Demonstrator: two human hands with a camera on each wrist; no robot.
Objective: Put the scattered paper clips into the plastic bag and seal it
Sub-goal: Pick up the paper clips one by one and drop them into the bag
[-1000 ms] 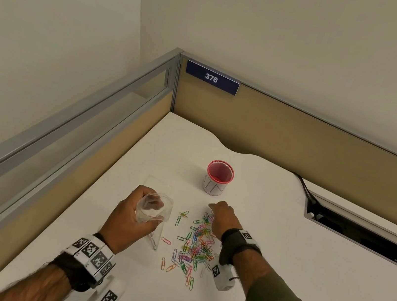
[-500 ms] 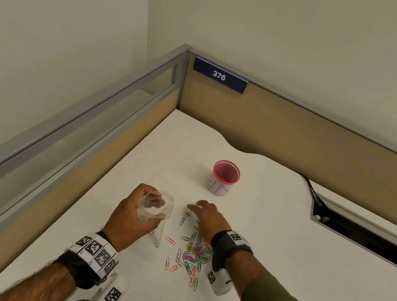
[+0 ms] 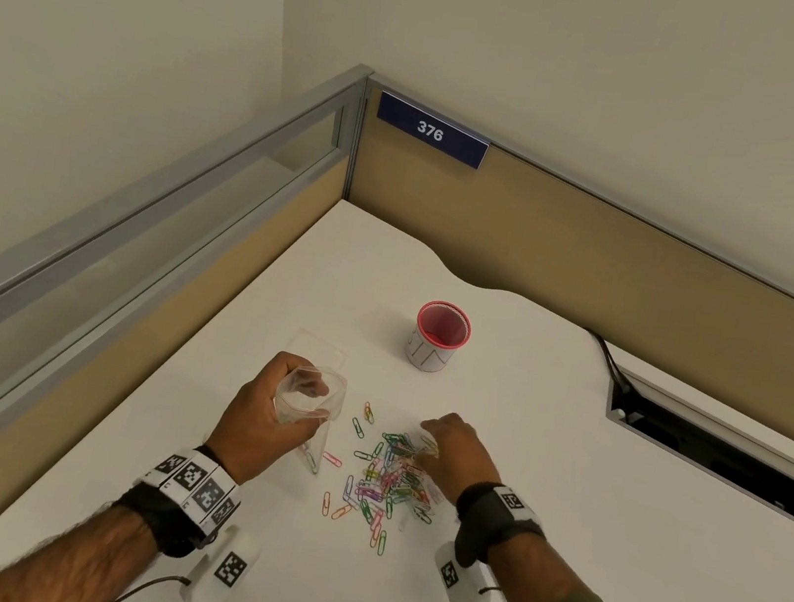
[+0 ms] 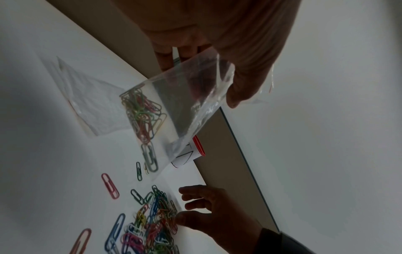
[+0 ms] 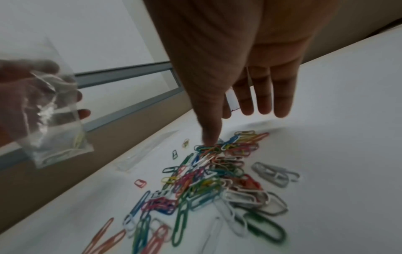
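My left hand [image 3: 306, 398] grips a small clear plastic bag [image 3: 320, 437] by its mouth and holds it upright just above the white desk [image 3: 610, 517]. The left wrist view shows several clips [image 4: 142, 111] lying inside the bag [image 4: 185, 96]. A heap of coloured paper clips [image 3: 387, 479] lies on the desk to the right of the bag, with strays around it. My right hand [image 3: 432, 444] hovers over the heap's far right side. In the right wrist view its fingers [image 5: 265, 99] are straight and its thumb tip touches the paper clips [image 5: 213, 171]; it holds nothing.
A red-rimmed white cup [image 3: 439, 336] stands behind the clips. A second clear bag [image 3: 320, 348] lies flat on the desk behind my left hand. Low partition walls [image 3: 575, 246] close the desk at the left and back. A cable slot [image 3: 724, 456] opens at the right.
My right hand reached left toward the bag's mouth, then came back to the right over the clip heap. My left hand has kept the bag in place.
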